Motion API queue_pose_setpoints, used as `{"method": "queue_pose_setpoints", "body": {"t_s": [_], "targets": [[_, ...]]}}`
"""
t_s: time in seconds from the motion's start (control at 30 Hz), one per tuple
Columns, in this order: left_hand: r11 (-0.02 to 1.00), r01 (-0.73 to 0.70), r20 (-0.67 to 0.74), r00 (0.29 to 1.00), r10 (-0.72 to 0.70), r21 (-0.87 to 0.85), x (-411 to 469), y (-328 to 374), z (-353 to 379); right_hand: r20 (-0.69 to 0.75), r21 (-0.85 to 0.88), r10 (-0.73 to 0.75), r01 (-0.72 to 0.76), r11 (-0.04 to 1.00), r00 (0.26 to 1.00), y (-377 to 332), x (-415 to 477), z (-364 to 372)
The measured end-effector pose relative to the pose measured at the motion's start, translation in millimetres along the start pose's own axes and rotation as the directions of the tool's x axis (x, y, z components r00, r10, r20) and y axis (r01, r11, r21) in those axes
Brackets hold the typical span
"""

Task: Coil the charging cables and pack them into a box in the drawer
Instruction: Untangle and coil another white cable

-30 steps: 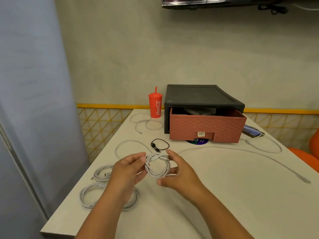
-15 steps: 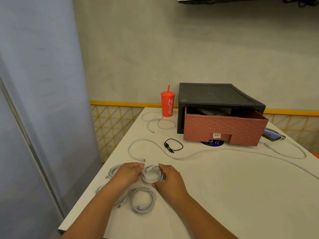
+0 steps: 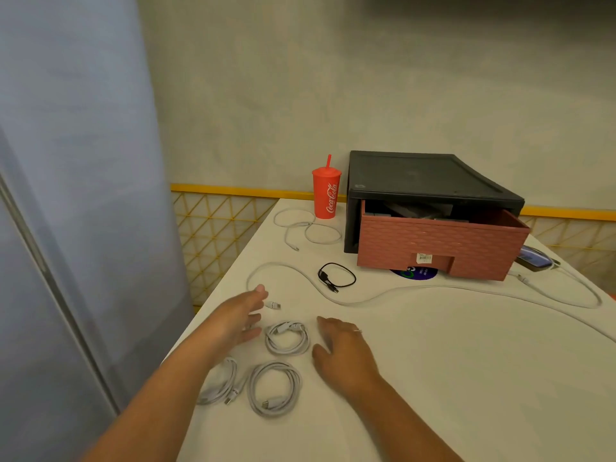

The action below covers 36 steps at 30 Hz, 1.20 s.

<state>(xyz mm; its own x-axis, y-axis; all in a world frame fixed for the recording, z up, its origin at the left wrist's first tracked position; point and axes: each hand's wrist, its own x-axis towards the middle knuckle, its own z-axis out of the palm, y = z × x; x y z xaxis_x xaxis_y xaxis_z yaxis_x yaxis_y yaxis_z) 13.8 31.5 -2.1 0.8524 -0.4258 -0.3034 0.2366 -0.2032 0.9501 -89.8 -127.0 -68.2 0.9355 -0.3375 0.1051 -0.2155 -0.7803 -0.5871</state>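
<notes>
Fingers (image 3: 255,298) of left hand (image 3: 236,318) and right hand (image 3: 345,351): loosely extended, holding nothing. Round, smooth white cable coil (image 3: 287,340) lies between them on matte white table (image 3: 433,361). Loose cable's plug (image 3: 274,305) just past left fingertips; brick-textured pink drawer (image 3: 440,248), ajar, well beyond.

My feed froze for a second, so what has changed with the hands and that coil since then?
Both hands let go of the white coil; it now lies on the table between them, beyond the two finished coils. The left hand is open and has moved forward toward the loose white cable's plug; the right hand is open beside the coil. The black cable, red cup and half-open drawer are unchanged.
</notes>
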Motion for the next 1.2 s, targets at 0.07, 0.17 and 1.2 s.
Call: {"method": "queue_pose_setpoints", "body": {"t_s": [0.07,0.17,1.2], "targets": [[1.000,0.004,-0.065,0.998,-0.003,0.011,9.8,6.6,-0.1,-0.004,-0.158,0.018,-0.018,0.987,1.000,13.1,-0.8,-7.6],[0.995,-0.024,-0.116,0.993,0.036,0.100,23.7,14.9,8.7,0.015,-0.326,0.078,-0.069,0.943,0.997,29.4,-5.5,-21.4],[0.995,-0.040,-0.048,0.998,0.036,-0.090,19.7,48.3,65.3,-0.037,-0.193,0.141,-0.145,0.970,0.989,40.8,-14.0,-33.6]]}}
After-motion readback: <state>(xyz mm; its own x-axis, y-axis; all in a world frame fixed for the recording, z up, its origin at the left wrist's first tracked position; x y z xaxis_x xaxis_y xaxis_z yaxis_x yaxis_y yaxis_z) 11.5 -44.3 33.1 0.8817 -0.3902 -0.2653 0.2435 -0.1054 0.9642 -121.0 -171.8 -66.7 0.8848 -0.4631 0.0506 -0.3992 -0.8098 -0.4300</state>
